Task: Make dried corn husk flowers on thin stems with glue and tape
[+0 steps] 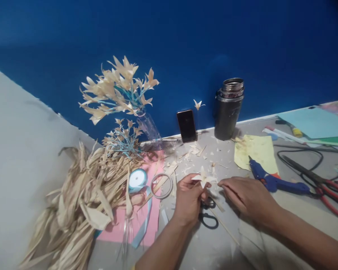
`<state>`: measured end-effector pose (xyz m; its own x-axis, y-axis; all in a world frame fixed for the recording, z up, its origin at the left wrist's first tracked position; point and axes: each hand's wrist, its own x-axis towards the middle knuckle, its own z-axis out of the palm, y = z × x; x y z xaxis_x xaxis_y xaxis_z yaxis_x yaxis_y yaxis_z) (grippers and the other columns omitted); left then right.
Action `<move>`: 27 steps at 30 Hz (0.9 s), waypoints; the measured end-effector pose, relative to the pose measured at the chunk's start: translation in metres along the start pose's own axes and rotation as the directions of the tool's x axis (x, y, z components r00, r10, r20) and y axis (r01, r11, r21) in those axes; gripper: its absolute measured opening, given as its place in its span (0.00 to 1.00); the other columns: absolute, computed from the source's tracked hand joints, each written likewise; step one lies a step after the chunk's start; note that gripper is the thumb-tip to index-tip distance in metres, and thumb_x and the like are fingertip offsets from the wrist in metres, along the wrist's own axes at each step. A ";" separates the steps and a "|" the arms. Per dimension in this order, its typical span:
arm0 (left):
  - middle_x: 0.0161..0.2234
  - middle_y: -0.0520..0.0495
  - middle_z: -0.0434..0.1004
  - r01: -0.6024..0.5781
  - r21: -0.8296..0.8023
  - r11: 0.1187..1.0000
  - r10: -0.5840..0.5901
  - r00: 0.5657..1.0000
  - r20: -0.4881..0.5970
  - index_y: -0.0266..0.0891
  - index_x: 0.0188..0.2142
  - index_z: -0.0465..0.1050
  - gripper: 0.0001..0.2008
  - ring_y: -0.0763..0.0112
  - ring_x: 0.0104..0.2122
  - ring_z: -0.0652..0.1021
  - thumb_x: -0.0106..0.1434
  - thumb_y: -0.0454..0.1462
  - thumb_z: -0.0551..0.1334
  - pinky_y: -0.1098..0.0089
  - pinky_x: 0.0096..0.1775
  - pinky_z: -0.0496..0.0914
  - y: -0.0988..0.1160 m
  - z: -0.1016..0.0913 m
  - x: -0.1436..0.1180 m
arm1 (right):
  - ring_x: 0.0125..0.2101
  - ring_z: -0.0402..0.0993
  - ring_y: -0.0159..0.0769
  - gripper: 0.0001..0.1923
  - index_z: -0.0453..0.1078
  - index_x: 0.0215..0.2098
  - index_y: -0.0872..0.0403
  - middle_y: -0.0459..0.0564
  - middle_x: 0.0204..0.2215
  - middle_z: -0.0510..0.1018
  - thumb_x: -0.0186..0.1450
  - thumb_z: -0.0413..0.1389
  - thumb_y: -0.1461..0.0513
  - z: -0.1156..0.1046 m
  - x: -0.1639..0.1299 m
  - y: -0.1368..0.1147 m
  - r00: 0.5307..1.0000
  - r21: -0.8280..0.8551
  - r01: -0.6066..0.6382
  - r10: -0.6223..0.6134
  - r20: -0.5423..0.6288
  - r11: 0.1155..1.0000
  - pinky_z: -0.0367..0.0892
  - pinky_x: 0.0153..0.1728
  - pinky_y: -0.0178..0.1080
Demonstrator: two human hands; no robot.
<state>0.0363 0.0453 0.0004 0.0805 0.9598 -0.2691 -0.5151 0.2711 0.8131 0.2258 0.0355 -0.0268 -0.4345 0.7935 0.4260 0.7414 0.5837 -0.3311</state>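
My left hand [189, 200] is closed around the base of a small pale husk flower [204, 177], whose pointed petals spread open above my fingers. Just right of the bloom, my right hand [246, 193] has its fingertips pressed together close to a petal's tip. Whether it pinches anything there is hidden. Black-handled scissors [208, 220] lie on the table under my left hand, partly covered by it. A thin pale strip [227, 228] runs beside them toward the front.
Dried corn husks [73, 202] heap at left beside pink paper [152, 228], a ribbon roll [138, 178] and a tape ring [168, 192]. A bottle of husk flowers [149, 125], phone [186, 126] and flask [229, 114] stand behind. A blue glue gun [276, 182] and red-handled shears [323, 183] lie right.
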 end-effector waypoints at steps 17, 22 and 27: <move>0.16 0.53 0.70 0.005 0.364 0.931 -0.059 0.989 0.138 0.36 0.25 0.79 0.08 0.79 0.17 0.66 0.52 0.39 0.72 0.76 0.22 0.59 -0.003 -0.001 -0.003 | 0.27 0.69 0.34 0.20 0.76 0.33 0.53 0.47 0.26 0.76 0.68 0.56 0.46 -0.035 0.018 -0.014 0.855 0.712 -0.492 0.431 0.287 0.501 0.63 0.28 0.36; 0.16 0.54 0.70 0.024 0.400 0.916 -0.092 0.984 0.152 0.36 0.24 0.78 0.09 0.79 0.17 0.66 0.53 0.39 0.73 0.75 0.22 0.61 -0.005 0.000 -0.005 | 0.25 0.65 0.33 0.20 0.72 0.26 0.54 0.45 0.22 0.71 0.66 0.57 0.48 -0.039 0.022 -0.017 0.843 0.703 -0.521 0.425 0.332 0.485 0.59 0.26 0.35; 0.18 0.53 0.72 0.068 0.336 0.939 -0.136 0.974 0.183 0.36 0.25 0.79 0.10 0.80 0.17 0.66 0.51 0.39 0.75 0.76 0.23 0.61 -0.011 -0.003 -0.007 | 0.22 0.61 0.31 0.21 0.69 0.22 0.52 0.42 0.18 0.67 0.63 0.59 0.46 -0.036 0.021 -0.022 0.797 0.719 -0.578 0.456 0.395 0.387 0.57 0.24 0.34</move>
<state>0.0387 0.0356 -0.0079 0.3046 0.9111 -0.2778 -0.1916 0.3443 0.9191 0.2189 0.0335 0.0200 -0.2102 0.9670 -0.1442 0.1700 -0.1091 -0.9794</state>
